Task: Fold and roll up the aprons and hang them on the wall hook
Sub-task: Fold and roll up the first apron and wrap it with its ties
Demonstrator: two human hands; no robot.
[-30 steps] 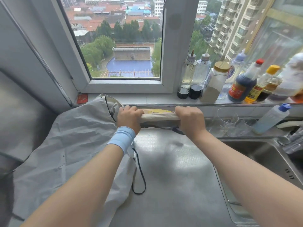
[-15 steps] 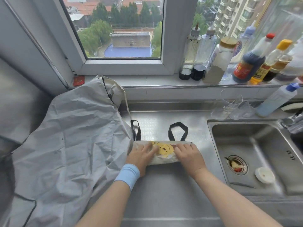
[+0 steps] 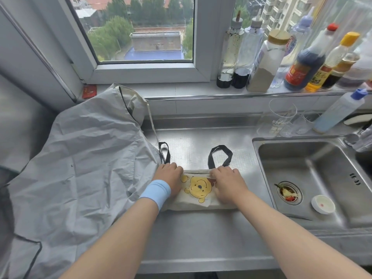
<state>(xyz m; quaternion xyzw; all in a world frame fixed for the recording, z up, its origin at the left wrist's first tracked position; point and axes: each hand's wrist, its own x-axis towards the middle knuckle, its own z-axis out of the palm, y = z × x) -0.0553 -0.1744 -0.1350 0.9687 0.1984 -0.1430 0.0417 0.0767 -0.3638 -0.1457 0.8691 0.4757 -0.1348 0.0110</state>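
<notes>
Rolled apron [image 3: 198,191] moved nearer, centre frame; left hand [image 3: 170,178] and right hand [image 3: 227,183] gripped its far edge, fingers curled. Two aprons: grey apron [image 3: 80,168] spread left.

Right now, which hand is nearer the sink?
Right. The right hand holds the rolled apron at the end toward the sink; the left hand holds the far end, against the grey apron.
</notes>
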